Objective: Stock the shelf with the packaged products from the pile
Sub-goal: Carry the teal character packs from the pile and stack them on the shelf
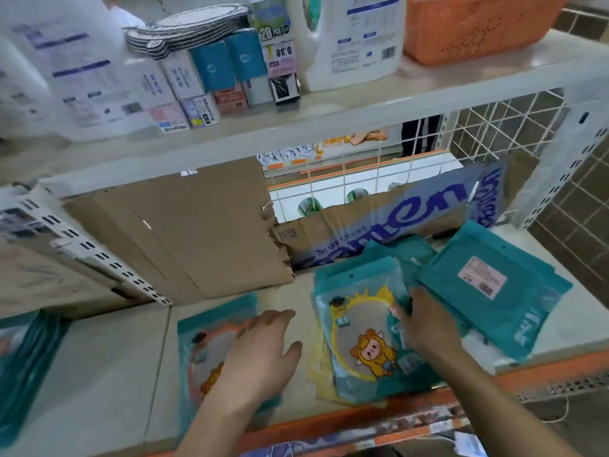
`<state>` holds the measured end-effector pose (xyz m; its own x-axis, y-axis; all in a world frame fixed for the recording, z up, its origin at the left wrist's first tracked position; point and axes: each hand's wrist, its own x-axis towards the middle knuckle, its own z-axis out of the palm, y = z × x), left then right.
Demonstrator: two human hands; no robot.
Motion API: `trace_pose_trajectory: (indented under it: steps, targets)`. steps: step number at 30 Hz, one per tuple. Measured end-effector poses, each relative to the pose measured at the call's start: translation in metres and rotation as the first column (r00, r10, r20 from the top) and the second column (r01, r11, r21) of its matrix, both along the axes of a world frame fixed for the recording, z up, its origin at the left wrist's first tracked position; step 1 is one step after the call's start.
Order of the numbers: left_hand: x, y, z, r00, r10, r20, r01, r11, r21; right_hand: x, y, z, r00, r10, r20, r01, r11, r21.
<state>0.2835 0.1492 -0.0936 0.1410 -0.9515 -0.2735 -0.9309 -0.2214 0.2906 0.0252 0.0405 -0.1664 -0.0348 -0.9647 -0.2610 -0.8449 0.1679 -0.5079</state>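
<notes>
Lower shelf (99, 374): pale deck, orange front edge. Torn cardboard sheet (184, 232): stood against wire back. Pile of teal packets (494, 291): heaped at right end of shelf, label side up. Yellow-ring packet (359, 344): laid face up on small stack, just beside pile. Orange-ring packet (197, 351): laid flat to its left. Left hand (260, 351): fingers extended, rested flat on orange-ring packet. Right hand (425, 324): fingers curled round right edge of yellow-ring packet.

Packet (211, 351) left of stack (359, 331), pile (487, 291) right, cardboard (197, 225) behind
</notes>
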Motion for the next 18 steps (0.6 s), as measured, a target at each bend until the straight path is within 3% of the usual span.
trace_pose_trajectory:
  steps: [4,11,13,18]
  targets:
    - [0.044,0.022,-0.006,1.0,0.011,-0.025,-0.012,1.0,-0.02,0.036,0.008,0.003,0.998,-0.059,0.012,0.06,0.998,-0.026]
    - [0.126,0.063,-0.02,0.996,0.049,-0.072,-0.051,0.998,-0.031,0.08,0.024,0.008,0.968,-0.157,-0.195,0.094,0.95,-0.298]
    - [0.147,0.072,-0.029,0.993,0.094,-0.075,-0.093,0.996,0.011,0.097,0.033,0.016,0.983,-0.154,-0.098,0.114,0.937,-0.329]
    - [0.183,0.086,-0.051,0.976,0.174,-0.129,-0.154,0.977,0.149,0.141,0.051,0.026,0.971,-0.113,0.209,0.161,0.96,-0.23]
